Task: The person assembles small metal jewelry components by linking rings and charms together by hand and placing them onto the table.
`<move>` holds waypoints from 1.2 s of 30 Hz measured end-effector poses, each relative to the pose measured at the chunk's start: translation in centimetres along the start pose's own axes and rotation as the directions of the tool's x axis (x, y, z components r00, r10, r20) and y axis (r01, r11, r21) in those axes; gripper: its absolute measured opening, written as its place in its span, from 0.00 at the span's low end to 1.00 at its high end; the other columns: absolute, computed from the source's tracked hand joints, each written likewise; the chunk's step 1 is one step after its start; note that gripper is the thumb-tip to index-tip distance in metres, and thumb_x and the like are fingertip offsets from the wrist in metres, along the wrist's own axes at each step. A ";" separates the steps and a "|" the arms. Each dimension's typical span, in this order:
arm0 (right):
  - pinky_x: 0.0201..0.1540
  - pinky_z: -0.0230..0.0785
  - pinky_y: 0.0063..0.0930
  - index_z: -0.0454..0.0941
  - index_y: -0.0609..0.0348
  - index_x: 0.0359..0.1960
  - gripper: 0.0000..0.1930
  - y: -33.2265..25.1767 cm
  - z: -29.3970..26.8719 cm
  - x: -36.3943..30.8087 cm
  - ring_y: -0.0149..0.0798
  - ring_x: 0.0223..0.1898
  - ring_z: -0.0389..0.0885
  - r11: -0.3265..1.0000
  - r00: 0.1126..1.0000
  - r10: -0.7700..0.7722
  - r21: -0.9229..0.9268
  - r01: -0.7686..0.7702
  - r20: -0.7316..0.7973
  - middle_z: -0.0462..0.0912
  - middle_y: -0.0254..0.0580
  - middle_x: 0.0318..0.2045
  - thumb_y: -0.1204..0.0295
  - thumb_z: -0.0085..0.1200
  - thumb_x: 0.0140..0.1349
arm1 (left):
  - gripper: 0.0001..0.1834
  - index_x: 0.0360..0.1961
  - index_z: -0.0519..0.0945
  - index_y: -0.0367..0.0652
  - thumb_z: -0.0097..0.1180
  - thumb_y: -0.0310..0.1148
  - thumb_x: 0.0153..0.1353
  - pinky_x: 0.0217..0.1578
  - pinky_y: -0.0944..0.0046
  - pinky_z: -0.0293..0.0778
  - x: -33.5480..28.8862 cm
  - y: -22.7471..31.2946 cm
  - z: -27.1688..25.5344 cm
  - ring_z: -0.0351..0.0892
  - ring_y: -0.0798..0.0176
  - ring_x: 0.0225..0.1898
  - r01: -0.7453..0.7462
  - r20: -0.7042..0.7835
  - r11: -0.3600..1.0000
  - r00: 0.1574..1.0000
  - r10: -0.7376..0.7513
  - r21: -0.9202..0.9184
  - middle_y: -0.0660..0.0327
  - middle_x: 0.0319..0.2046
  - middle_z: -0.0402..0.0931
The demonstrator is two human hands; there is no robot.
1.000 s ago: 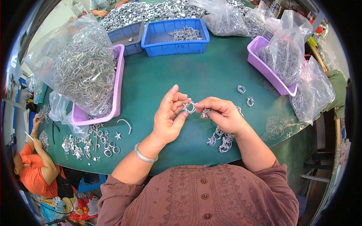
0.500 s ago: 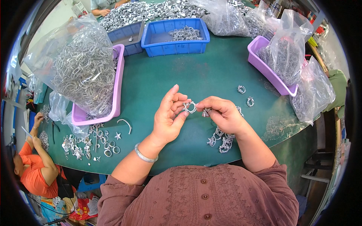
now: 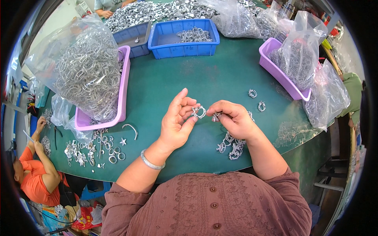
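head view: left hand (image 3: 178, 125) pinches a small silver metal ring (image 3: 199, 112) above the green round table (image 3: 157, 86). right hand (image 3: 233, 118) grips a small silver metal piece (image 3: 215, 116) just beside the ring, above a pile of silver metal parts (image 3: 231, 146).

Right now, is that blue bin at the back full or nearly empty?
Nearly empty: the blue bin holds only a small heap of metal rings, with bare floor on its left.
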State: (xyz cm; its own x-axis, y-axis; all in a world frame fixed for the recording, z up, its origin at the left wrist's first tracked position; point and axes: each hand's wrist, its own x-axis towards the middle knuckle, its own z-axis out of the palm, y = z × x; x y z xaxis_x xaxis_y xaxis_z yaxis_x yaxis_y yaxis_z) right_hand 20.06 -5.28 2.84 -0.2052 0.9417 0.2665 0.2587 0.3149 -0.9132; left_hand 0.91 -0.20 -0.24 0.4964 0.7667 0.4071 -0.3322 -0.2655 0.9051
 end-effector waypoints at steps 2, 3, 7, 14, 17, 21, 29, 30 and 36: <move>0.39 0.70 0.25 0.75 0.63 0.38 0.19 -0.1 0.3 0.0 0.35 0.36 0.78 0.999 1.000 0.009 0.040 -0.008 -0.024 0.79 0.43 0.33 0.90 0.37 0.47 | 0.39 0.63 0.49 0.43 0.46 0.10 0.52 0.51 0.65 0.68 0.0 0.0 -0.1 0.69 0.61 0.51 -0.002 0.012 1.000 1.000 0.002 0.011 0.55 0.47 0.63; 0.39 0.70 0.25 0.75 0.63 0.39 0.20 -0.1 0.4 0.0 0.35 0.36 0.77 0.997 0.999 0.020 0.080 -0.016 -0.048 0.79 0.43 0.34 0.90 0.37 0.47 | 0.39 0.63 0.49 0.43 0.46 0.10 0.52 0.51 0.65 0.68 0.1 0.1 -0.1 0.69 0.61 0.51 -0.004 0.014 1.000 1.000 0.004 0.015 0.55 0.48 0.63; 0.40 0.70 0.25 0.75 0.63 0.40 0.20 0.2 0.3 0.0 0.35 0.37 0.77 0.998 0.999 -0.040 0.044 0.041 -0.023 0.79 0.43 0.34 0.90 0.37 0.47 | 0.39 0.63 0.49 0.43 0.46 0.10 0.51 0.51 0.64 0.68 0.0 0.3 0.0 0.69 0.60 0.51 -0.011 0.015 0.999 1.000 0.011 0.033 0.55 0.48 0.63; 0.39 0.70 0.24 0.76 0.63 0.39 0.20 0.3 -0.2 -0.1 0.34 0.36 0.77 0.997 0.998 -0.065 0.050 0.066 -0.009 0.79 0.42 0.34 0.90 0.36 0.47 | 0.38 0.63 0.50 0.41 0.47 0.10 0.51 0.52 0.60 0.68 -0.2 0.3 -0.2 0.69 0.56 0.52 -0.132 0.036 0.974 0.991 0.128 0.184 0.53 0.48 0.64; 0.39 0.69 0.23 0.75 0.63 0.39 0.20 0.3 -0.1 -0.1 0.33 0.36 0.77 0.995 0.999 -0.039 0.086 0.040 -0.015 0.78 0.42 0.34 0.90 0.36 0.48 | 0.37 0.62 0.51 0.40 0.47 0.10 0.51 0.52 0.59 0.68 -0.2 0.4 -0.3 0.70 0.55 0.51 -0.246 0.071 0.926 0.969 0.236 0.286 0.52 0.48 0.65; 0.40 0.69 0.23 0.75 0.63 0.40 0.19 0.1 0.1 -0.1 0.32 0.36 0.76 0.990 1.000 -0.022 0.136 0.025 -0.020 0.78 0.41 0.34 0.89 0.36 0.49 | 0.36 0.61 0.52 0.38 0.47 0.10 0.51 0.50 0.59 0.70 0.0 0.6 -0.2 0.72 0.54 0.49 -0.330 0.107 0.870 0.944 0.313 0.367 0.50 0.47 0.65; 0.40 0.69 0.23 0.75 0.63 0.42 0.20 0.2 0.0 -0.2 0.32 0.37 0.76 0.988 0.999 -0.032 0.151 0.033 -0.006 0.78 0.41 0.34 0.89 0.36 0.50 | 0.36 0.61 0.54 0.38 0.48 0.09 0.50 0.49 0.60 0.71 0.1 0.7 -0.2 0.72 0.54 0.48 -0.379 0.123 0.826 0.924 0.362 0.417 0.50 0.47 0.65; 0.40 0.69 0.23 0.75 0.63 0.42 0.20 0.2 0.0 -0.2 0.32 0.37 0.76 0.989 1.000 -0.028 0.146 0.029 -0.005 0.78 0.41 0.34 0.89 0.36 0.50 | 0.36 0.61 0.54 0.38 0.48 0.09 0.50 0.49 0.60 0.71 0.1 0.7 -0.2 0.73 0.54 0.48 -0.385 0.128 0.820 0.922 0.366 0.423 0.50 0.47 0.65; 0.41 0.69 0.23 0.74 0.62 0.43 0.20 0.3 0.1 -0.3 0.31 0.38 0.76 0.980 1.000 0.000 0.197 0.001 -0.004 0.78 0.41 0.35 0.89 0.36 0.51 | 0.36 0.61 0.54 0.38 0.50 0.10 0.50 0.50 0.61 0.70 -0.1 0.5 -0.2 0.72 0.56 0.48 -0.312 0.093 0.868 0.949 0.300 0.385 0.51 0.47 0.66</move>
State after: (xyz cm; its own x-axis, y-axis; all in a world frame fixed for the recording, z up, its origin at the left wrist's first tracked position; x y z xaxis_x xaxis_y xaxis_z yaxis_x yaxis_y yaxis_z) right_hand 20.11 -5.46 2.49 -0.2016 0.9421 0.2680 0.0675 0.2864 -0.9557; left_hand 0.55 -0.30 0.17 0.4465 0.5935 0.6696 -0.1346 -0.6953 0.7060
